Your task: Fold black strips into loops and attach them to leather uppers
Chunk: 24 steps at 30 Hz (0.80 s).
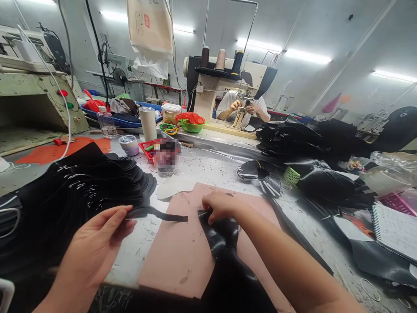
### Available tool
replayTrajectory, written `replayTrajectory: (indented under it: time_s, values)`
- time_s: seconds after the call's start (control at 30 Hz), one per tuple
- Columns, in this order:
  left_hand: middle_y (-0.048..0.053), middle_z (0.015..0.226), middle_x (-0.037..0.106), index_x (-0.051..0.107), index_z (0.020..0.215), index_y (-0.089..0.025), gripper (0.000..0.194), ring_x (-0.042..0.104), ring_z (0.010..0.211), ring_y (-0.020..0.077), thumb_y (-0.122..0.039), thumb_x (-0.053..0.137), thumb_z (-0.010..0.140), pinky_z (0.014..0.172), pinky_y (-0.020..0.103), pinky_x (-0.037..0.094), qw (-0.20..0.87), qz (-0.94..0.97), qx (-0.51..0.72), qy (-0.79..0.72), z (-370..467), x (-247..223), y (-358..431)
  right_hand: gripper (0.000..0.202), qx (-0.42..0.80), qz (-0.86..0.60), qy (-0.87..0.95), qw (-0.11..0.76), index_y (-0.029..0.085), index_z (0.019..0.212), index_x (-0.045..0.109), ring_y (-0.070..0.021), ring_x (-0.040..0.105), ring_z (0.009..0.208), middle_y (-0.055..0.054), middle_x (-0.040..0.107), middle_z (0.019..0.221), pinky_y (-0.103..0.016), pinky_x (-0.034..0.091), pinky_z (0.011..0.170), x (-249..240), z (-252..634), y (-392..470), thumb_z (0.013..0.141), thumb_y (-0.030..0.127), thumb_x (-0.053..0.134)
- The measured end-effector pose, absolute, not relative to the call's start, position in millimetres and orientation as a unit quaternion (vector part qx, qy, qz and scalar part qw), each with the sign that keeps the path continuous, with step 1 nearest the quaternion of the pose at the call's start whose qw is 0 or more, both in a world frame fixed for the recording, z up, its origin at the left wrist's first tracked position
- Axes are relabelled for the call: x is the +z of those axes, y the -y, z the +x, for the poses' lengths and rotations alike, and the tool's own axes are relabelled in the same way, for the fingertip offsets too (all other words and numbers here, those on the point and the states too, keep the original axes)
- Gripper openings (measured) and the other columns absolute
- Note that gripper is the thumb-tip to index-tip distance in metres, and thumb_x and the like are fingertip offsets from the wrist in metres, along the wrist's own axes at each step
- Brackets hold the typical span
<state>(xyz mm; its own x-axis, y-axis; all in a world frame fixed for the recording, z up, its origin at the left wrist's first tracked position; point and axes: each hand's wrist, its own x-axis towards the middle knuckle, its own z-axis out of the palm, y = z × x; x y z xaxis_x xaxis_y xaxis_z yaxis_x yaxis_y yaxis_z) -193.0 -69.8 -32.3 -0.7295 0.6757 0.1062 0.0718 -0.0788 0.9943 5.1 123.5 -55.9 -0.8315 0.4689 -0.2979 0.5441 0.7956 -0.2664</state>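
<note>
My left hand [100, 243] pinches a narrow black strip [163, 214], whose free end reaches right over a pink board [176, 256]. On that board my right hand [220, 208] has its fingers curled on the upper end of a glossy black piece [224, 237], which runs down toward me. A gap separates the strip's end from this piece. Left of the board lies a tall stack of black pieces [74, 187], just behind my left hand. The fingertips of my right hand are partly hidden by the hand itself.
Behind the board stand a tumbler [148, 124], a lidded cup [128, 145] and a red basket [148, 150]. A sewing machine [208, 91] is farther back, with a person's hands beyond it. Black material [293, 134] and a notebook [394, 230] lie right.
</note>
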Motion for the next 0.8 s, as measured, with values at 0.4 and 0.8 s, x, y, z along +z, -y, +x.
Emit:
replayTrajectory:
  time_s: [0.4, 0.8]
  values:
    - [-0.006, 0.060, 0.060, 0.059, 0.068, -0.015, 0.006, 0.059, 0.056, 0.0039, -0.014, 0.065, 0.068, 0.065, 0.017, 0.049, 0.390, 0.230, 0.757, -0.471, -133.2, -14.6, -67.1, 0.014, -0.142, 0.287, -0.940, 0.118, 0.020, 0.088, 0.063, -0.0194, 0.056, 0.080, -0.004, 0.063, 0.088, -0.026, 0.038, 0.064, -2.4, 49.5, -99.1, 0.077, 0.019, 0.055]
    - [0.001, 0.064, 0.070, 0.071, 0.063, -0.017, 0.007, 0.060, 0.067, 0.0154, -0.018, 0.065, 0.060, 0.066, 0.024, 0.046, 0.560, 0.415, 0.510, -0.504, -65.8, -61.6, 15.6, 0.014, -0.327, 0.246, -0.912, -0.009, 0.017, 0.072, 0.057, -0.0109, 0.053, 0.065, 0.000, 0.062, 0.074, -0.019, 0.036, 0.057, -14.7, 78.0, -16.7, 0.083, 0.024, 0.052]
